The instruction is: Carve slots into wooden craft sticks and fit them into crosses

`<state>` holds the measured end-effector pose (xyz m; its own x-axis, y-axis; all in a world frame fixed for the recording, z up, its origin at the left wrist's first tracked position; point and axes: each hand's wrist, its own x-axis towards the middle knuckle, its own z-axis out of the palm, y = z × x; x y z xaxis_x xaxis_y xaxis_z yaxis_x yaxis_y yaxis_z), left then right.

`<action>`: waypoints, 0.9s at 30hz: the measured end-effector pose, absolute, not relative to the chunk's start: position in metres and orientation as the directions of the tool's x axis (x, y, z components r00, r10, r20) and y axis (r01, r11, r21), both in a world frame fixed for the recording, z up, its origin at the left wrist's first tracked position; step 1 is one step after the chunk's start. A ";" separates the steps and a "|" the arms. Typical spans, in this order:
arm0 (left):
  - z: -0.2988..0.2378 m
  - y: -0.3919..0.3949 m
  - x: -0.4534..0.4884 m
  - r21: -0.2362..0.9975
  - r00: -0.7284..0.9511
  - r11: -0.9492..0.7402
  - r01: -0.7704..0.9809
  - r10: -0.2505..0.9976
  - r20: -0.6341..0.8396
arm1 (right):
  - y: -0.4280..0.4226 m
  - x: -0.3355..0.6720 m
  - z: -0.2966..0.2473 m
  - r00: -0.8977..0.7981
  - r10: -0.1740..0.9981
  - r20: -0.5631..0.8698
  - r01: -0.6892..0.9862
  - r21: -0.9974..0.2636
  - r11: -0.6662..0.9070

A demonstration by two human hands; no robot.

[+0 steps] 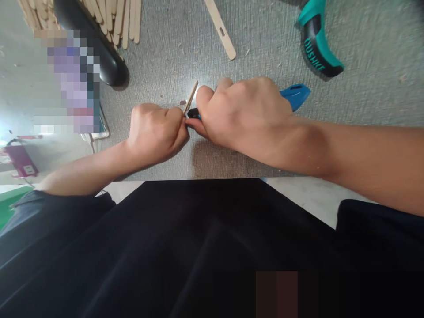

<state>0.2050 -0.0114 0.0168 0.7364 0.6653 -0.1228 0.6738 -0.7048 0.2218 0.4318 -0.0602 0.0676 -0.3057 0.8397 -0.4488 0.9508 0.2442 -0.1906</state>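
Observation:
My left hand [159, 128] is closed around a thin wooden craft stick [191, 98], whose end sticks up past the thumb side. In my right hand [245, 110] is a blue utility knife [298, 96], its rear end showing behind the fist. The knife's dark front end points at the stick, close to my left fingers. Both fists almost meet just above the table's near edge. Whether the blade touches the wood is hidden. Beyond my hands lies another craft stick [228, 45] with a small rectangular hole in it.
A teal and black tool handle [318, 42] rests at the upper right. Up on the left are a heap of craft sticks [125, 24] and a long black case [91, 42]. A blurred-out patch hides most of a phone-like object [106, 129]. Wood shavings dot the grey table [265, 57].

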 end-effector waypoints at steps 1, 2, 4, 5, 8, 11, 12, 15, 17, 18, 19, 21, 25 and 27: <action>0.017 -0.011 0.205 0.236 0.732 -0.696 0.678 0.669 -0.129 | -0.060 0.431 0.068 -0.305 0.837 -0.453 0.950 -0.201 0.237; 0.017 -0.011 0.205 0.244 0.732 -0.693 0.678 0.668 -0.134 | -0.060 0.431 0.069 -0.304 0.837 -0.455 0.950 -0.213 0.229; 0.016 -0.010 0.204 0.239 0.747 -0.711 0.661 0.654 -0.122 | -0.060 0.431 0.069 -0.314 0.834 -0.454 0.944 -0.246 0.221; 0.016 -0.011 0.203 0.227 0.758 -0.726 0.649 0.644 -0.108 | -0.060 0.431 0.068 -0.311 0.835 -0.453 0.943 -0.253 0.215; 0.014 -0.013 0.202 0.180 0.786 -0.768 0.615 0.616 -0.053 | -0.060 0.432 0.066 -0.299 0.842 -0.448 0.944 -0.266 0.193; 0.013 -0.014 0.203 0.184 0.786 -0.771 0.610 0.618 -0.018 | -0.060 0.434 0.066 -0.309 0.850 -0.426 0.938 -0.286 0.197; 0.013 -0.015 0.204 0.200 0.778 -0.761 0.617 0.628 -0.010 | -0.060 0.434 0.067 -0.318 0.851 -0.419 0.934 -0.292 0.205; 0.014 -0.015 0.205 0.223 0.758 -0.735 0.640 0.652 -0.025 | -0.060 0.435 0.068 -0.333 0.851 -0.405 0.929 -0.297 0.223; 0.017 -0.014 0.206 0.189 0.751 -0.731 0.655 0.658 -0.055 | -0.059 0.437 0.068 -0.339 0.856 -0.390 0.930 -0.276 0.243; 0.018 -0.014 0.206 0.167 0.751 -0.736 0.657 0.657 -0.060 | -0.058 0.437 0.068 -0.351 0.854 -0.385 0.929 -0.260 0.265; 0.020 -0.013 0.206 0.148 0.756 -0.743 0.653 0.652 -0.060 | -0.057 0.438 0.068 -0.358 0.852 -0.383 0.929 -0.234 0.286; 0.022 -0.011 0.206 0.138 0.776 -0.767 0.627 0.630 -0.024 | -0.055 0.441 0.068 -0.387 0.833 -0.395 0.922 -0.195 0.335; 0.021 -0.008 0.205 0.158 0.777 -0.766 0.623 0.629 -0.012 | -0.054 0.446 0.070 -0.416 0.813 -0.407 0.908 -0.139 0.396; 0.019 -0.007 0.205 0.163 0.754 -0.740 0.653 0.655 -0.049 | -0.055 0.447 0.072 -0.430 0.809 -0.402 0.902 -0.147 0.407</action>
<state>0.2053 -0.0067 0.0194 0.7542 0.6548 -0.0485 0.6528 -0.7398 0.1628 0.4471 -0.0549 0.0716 -0.4301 0.8085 -0.4016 0.9017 0.4067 -0.1469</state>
